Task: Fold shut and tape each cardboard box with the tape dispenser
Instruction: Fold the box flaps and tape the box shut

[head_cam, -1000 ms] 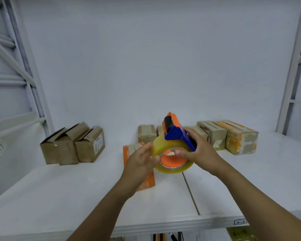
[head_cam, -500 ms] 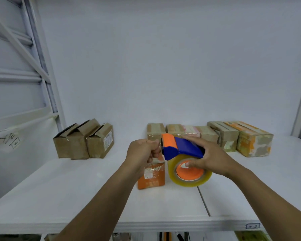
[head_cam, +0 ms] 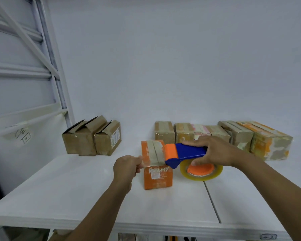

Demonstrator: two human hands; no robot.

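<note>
- The right grip (head_cam: 221,152) is clenched round the blue handle of the dispenser (head_cam: 189,152), with the thumb against the orange hub of the roll (head_cam: 201,173).
- The left grip (head_cam: 127,166) pinches the free tape end at the near left top edge of the orange box (head_cam: 157,179).
- A second ago both grips held the dispenser up in the air, the left fingers at the roll. It has since come down, and its orange nose now lies at the box's top right edge with the roll just beside the box.
- A clear strip seems to stretch from pinch to nose across the box top. I judge taping of this box has begun, with the strip not yet pressed down or cut.
- The box stands mid-surface (head_cam: 76,192), its flaps folded shut.
- Brown boxes (head_cam: 90,138) at the back left have flaps up and are still to do.
- The row of boxes (head_cam: 241,136) at the back right looks taped.
</note>
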